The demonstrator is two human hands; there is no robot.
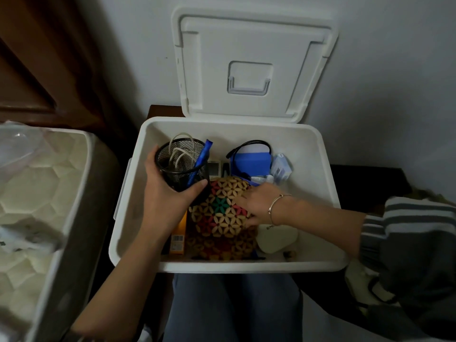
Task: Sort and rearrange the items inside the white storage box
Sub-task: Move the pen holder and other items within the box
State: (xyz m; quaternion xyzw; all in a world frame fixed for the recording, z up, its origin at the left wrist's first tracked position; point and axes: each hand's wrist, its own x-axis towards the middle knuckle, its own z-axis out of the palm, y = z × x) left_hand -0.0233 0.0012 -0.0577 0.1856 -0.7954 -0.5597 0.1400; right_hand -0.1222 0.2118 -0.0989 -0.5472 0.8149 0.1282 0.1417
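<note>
Left hand (165, 191) wrapped round black mesh pen cup (181, 169), thumb across its front, cup upright at centre-left of frame. Inside the cup: white cable (181, 150), blue pen (201, 159). Right hand (257, 203) lies on flower-pattern beaded mat (219, 218) at centre; fingertips blurred, can't tell if it's gripping. Both inside white storage box (246, 266), mid-frame. Blue box (250, 162) at back, orange box (179, 233) left of mat. Lid (254, 65) stands open, top centre.
</note>
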